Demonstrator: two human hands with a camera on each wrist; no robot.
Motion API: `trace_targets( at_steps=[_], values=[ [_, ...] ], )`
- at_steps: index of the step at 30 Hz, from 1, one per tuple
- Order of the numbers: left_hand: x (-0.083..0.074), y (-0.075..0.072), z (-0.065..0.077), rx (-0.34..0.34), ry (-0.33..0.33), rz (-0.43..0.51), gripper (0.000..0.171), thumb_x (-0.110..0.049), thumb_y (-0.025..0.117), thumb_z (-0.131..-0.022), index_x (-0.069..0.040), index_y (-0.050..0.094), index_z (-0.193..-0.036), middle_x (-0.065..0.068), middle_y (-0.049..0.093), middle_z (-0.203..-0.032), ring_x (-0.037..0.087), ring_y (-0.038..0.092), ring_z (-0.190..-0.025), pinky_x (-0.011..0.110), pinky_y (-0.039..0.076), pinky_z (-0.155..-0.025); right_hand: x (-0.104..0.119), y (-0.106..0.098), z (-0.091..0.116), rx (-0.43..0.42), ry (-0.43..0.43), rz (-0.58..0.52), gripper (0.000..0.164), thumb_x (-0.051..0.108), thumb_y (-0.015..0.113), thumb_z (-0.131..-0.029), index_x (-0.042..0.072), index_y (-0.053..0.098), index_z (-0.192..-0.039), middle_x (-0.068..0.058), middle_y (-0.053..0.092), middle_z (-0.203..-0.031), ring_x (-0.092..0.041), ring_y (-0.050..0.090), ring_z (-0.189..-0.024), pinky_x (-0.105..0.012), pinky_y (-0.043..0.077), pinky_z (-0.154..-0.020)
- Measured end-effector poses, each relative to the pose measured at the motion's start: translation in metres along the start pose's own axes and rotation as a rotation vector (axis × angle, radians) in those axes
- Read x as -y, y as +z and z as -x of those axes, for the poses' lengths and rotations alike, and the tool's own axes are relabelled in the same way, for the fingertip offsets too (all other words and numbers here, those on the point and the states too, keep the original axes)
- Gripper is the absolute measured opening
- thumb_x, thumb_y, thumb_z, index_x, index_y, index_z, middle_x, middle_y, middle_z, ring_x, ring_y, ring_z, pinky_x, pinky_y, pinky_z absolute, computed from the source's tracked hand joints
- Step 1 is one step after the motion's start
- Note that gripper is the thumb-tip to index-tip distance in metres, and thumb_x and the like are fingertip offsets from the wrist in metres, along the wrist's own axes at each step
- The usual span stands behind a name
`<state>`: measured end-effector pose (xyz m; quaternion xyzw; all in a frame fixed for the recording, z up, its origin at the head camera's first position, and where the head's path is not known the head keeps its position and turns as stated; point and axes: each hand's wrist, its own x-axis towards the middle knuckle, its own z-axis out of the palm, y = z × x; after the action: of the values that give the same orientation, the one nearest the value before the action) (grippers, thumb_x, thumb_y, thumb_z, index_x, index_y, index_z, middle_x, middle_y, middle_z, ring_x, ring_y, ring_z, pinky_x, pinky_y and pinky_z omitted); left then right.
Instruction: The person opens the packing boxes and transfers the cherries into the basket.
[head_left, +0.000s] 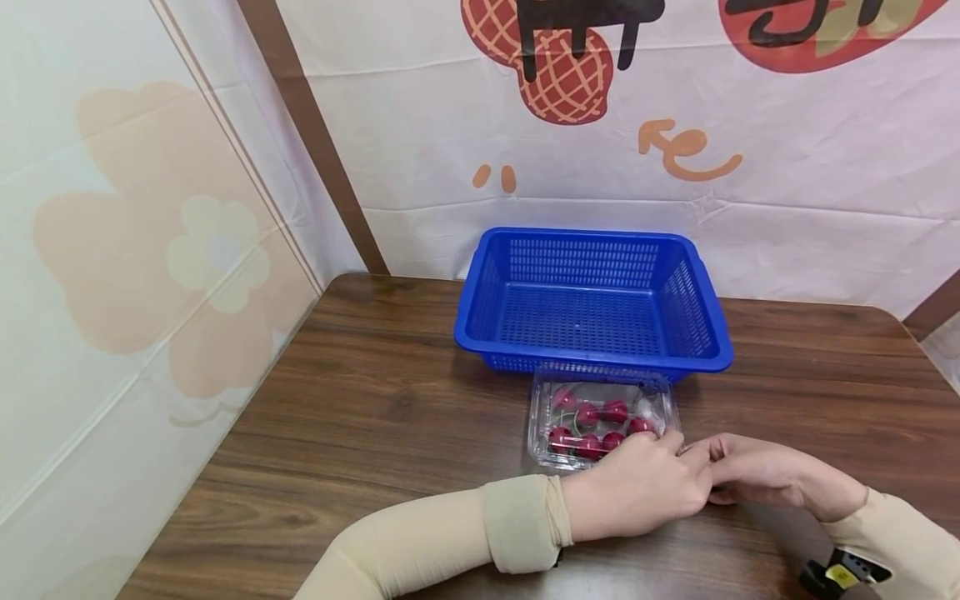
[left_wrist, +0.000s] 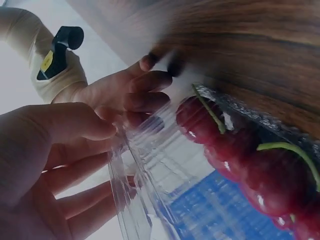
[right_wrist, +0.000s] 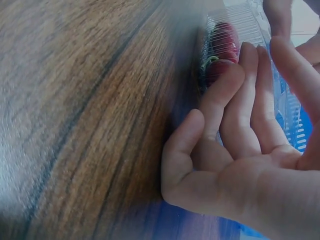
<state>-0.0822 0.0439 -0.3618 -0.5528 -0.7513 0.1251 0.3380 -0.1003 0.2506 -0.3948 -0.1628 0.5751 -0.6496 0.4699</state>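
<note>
A clear plastic clamshell box (head_left: 536, 433) of red cherries (head_left: 588, 447) lies on the table. In the head view my left hand (head_left: 637, 483) reaches over its near right corner, covering part of it. The left wrist view shows the left thumb (left_wrist: 75, 120) and fingers pinching the box's rim (left_wrist: 131, 175). At that same corner my right hand (head_left: 780, 475) meets the left one. Its fingers (right_wrist: 242, 115) lie bent against the box's side in the right wrist view, with the thumb by the rim. The exact contact there is partly hidden. Green stems (left_wrist: 285, 146) show among the cherries.
A blue plastic basket (head_left: 592, 362) with slotted walls stands right behind the box, touching or nearly touching it. The brown wooden table (head_left: 360, 400) reaches back to a printed cloth (head_left: 420, 225) hanging behind and at the left.
</note>
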Motion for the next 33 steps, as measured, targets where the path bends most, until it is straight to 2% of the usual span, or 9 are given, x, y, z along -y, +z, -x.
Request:
trace_targets(
  at_steps=[3,5,8,10,12,15,21,26,33],
  values=[
    [0.001,0.000,0.005,-0.013,-0.008,0.048,0.037,-0.019,0.031,-0.095,-0.021,0.063,-0.112,-0.005,0.062,-0.119,0.009,0.057,-0.079,0.016,0.045,-0.046,0.000,-0.001,0.002,0.010,-0.004,-0.020,0.029,0.000,0.044,-0.090,0.017,0.066,-0.098,0.014,0.065,-0.088,0.000,0.053,-0.079,-0.014,0.042,-0.069],
    [0.002,0.001,0.009,-0.028,-0.016,0.093,0.036,-0.021,0.030,-0.097,-0.020,0.061,-0.115,-0.005,0.063,-0.116,0.010,0.057,-0.084,0.017,0.047,-0.050,0.000,-0.001,0.004,0.020,-0.010,-0.025,0.030,0.001,0.042,-0.092,0.016,0.065,-0.103,0.013,0.065,-0.092,-0.001,0.054,-0.083,-0.015,0.043,-0.072],
    [0.004,0.000,0.014,-0.041,-0.026,0.158,0.034,-0.019,0.029,-0.098,-0.019,0.061,-0.109,-0.006,0.063,-0.107,0.011,0.057,-0.091,0.020,0.052,-0.064,0.000,-0.001,0.004,0.028,-0.004,-0.015,0.031,0.003,0.040,-0.094,0.015,0.065,-0.108,0.012,0.066,-0.097,-0.002,0.054,-0.087,-0.017,0.042,-0.074],
    [0.006,0.000,0.018,-0.039,-0.010,0.177,0.034,-0.017,0.027,-0.098,-0.018,0.061,-0.105,-0.005,0.063,-0.104,0.012,0.057,-0.096,0.021,0.052,-0.077,0.000,0.000,0.004,0.018,-0.002,0.005,0.031,0.004,0.040,-0.094,0.016,0.064,-0.108,0.012,0.066,-0.097,-0.003,0.054,-0.088,-0.019,0.041,-0.075],
    [0.009,-0.001,0.021,-0.023,0.026,0.167,0.036,-0.015,0.026,-0.099,-0.015,0.061,-0.108,-0.002,0.063,-0.110,0.015,0.057,-0.103,0.024,0.049,-0.089,0.000,0.001,0.004,-0.001,0.011,0.024,0.030,0.005,0.040,-0.094,0.018,0.064,-0.106,0.012,0.066,-0.096,-0.003,0.054,-0.089,-0.022,0.040,-0.075],
    [0.013,0.000,0.025,0.005,0.076,0.181,0.037,-0.011,0.027,-0.098,-0.007,0.059,-0.116,0.004,0.062,-0.115,0.017,0.055,-0.110,0.026,0.044,-0.097,-0.002,0.002,0.005,-0.036,0.030,0.048,0.029,0.008,0.040,-0.095,0.022,0.063,-0.105,0.012,0.065,-0.097,-0.006,0.055,-0.092,-0.027,0.037,-0.077],
    [0.022,-0.003,0.036,0.036,0.067,0.260,0.032,-0.006,0.039,-0.093,-0.003,0.055,-0.121,0.005,0.059,-0.117,0.017,0.052,-0.112,0.027,0.042,-0.099,-0.004,0.003,0.004,-0.041,0.020,0.053,0.031,0.011,0.035,-0.097,0.023,0.061,-0.109,0.008,0.065,-0.106,-0.014,0.056,-0.100,-0.031,0.034,-0.080],
    [0.030,-0.008,0.045,0.041,0.046,0.211,0.030,-0.008,0.043,-0.091,-0.006,0.058,-0.117,0.007,0.060,-0.118,0.019,0.055,-0.110,0.028,0.045,-0.095,-0.003,0.006,0.004,-0.054,0.029,0.027,0.029,0.011,0.034,-0.097,0.021,0.061,-0.105,0.006,0.065,-0.106,-0.015,0.057,-0.099,-0.030,0.036,-0.081],
    [0.039,-0.010,0.057,-0.024,-0.002,0.160,0.030,-0.012,0.044,-0.091,-0.014,0.062,-0.114,0.002,0.064,-0.113,0.019,0.059,-0.098,0.030,0.053,-0.081,-0.001,0.010,0.004,-0.123,0.070,0.020,0.025,0.018,0.035,-0.099,0.021,0.060,-0.103,0.008,0.067,-0.100,-0.013,0.058,-0.094,-0.029,0.037,-0.077]
  ],
)
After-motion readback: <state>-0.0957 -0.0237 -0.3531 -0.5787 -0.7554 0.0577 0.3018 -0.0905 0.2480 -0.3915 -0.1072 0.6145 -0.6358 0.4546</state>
